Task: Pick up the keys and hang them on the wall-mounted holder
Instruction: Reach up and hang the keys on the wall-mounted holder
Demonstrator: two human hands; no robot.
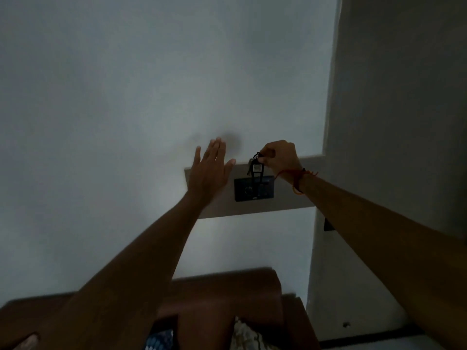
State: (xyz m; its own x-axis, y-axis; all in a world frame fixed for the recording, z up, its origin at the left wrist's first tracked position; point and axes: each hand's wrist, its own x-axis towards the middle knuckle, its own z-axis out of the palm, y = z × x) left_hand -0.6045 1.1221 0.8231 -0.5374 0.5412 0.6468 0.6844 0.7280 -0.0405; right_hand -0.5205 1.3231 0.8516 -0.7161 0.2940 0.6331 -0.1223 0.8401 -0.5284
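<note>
My right hand (279, 156) is raised against the wall, fingers pinched on the top of a dark bunch of keys (256, 168) with a small white tag. The keys dangle just at the upper edge of a beige wall panel (290, 195), over a black switch plate (265, 189). I cannot make out a hook in the dim light. My left hand (211, 170) is flat and open with fingers spread, resting on the wall at the panel's left end, a hand's width left of the keys.
A brown wooden headboard or furniture top (222, 286) lies below my arms, with patterned fabric (242, 334) near the bottom edge. A darker wall or column (394, 122) juts out on the right. Another small black plate (328, 224) sits lower on that side.
</note>
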